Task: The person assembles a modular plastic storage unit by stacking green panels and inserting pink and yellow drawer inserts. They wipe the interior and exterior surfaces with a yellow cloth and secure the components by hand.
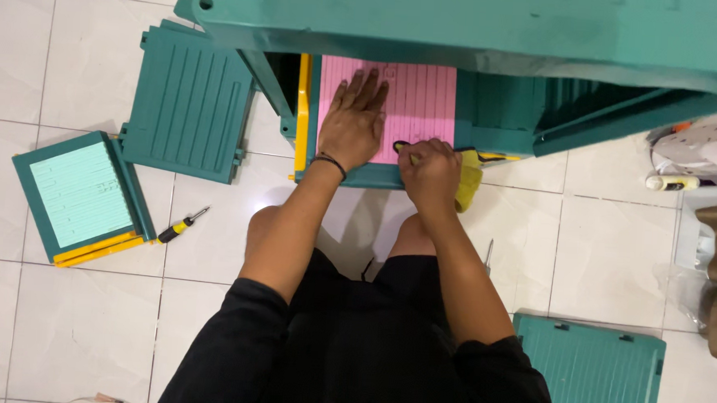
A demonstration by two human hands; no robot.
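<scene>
Pink drawer half fitted
Your left hand (352,121) lies flat on the pink drawer (417,106); your right hand (430,174) grips a yellow cloth (468,181) (other drawers wait on the floor).

Left hand (352,125) flat, fingers spread; right hand (430,173) curled in fist

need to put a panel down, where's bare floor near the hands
Bare tile lies to the right, between the teal cabinet and the teal panel by the right elbow. More lies at lower left, below the small drawer and screwdriver. It is crowded at the pink drawer, where the left hand and right hand rest.
</scene>
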